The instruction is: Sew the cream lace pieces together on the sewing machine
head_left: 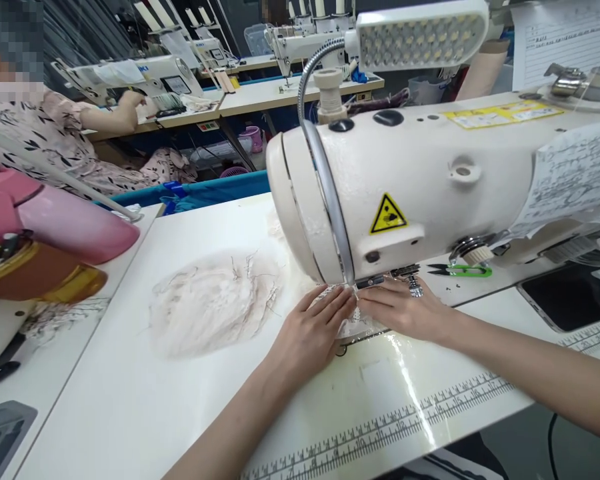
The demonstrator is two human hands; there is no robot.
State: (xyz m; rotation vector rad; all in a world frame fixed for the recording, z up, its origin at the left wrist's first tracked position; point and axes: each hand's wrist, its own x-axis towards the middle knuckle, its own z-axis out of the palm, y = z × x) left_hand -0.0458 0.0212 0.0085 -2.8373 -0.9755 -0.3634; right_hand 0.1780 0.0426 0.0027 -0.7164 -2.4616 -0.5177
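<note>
White and smooth, the sewing table has ruler marks along its near edge. Past them, both hands are close together at the front of the machine. The left hand lies flat, its fingers straight and side by side on the lacy cloth. The right hand reaches in from the right, and its fingertips are partly hidden, so I cannot tell if they pinch the cloth or only press it. This cloth sits under the machine's head, between the two hands. It looks light, thin and soft, so it should bend and bunch easily, and it may slide on the shiny top. Its holes and threads could snag or tear if pulled hard. Flat fingers on its near edge, kept back from the sewing spot, seem the best hold. To the left is a pale, fluffy heap with loose threads; I cannot tell if it joins the cloth. Green snips lie to the right. Farther back is the big sewing machine, and far left another person sits working.
</note>
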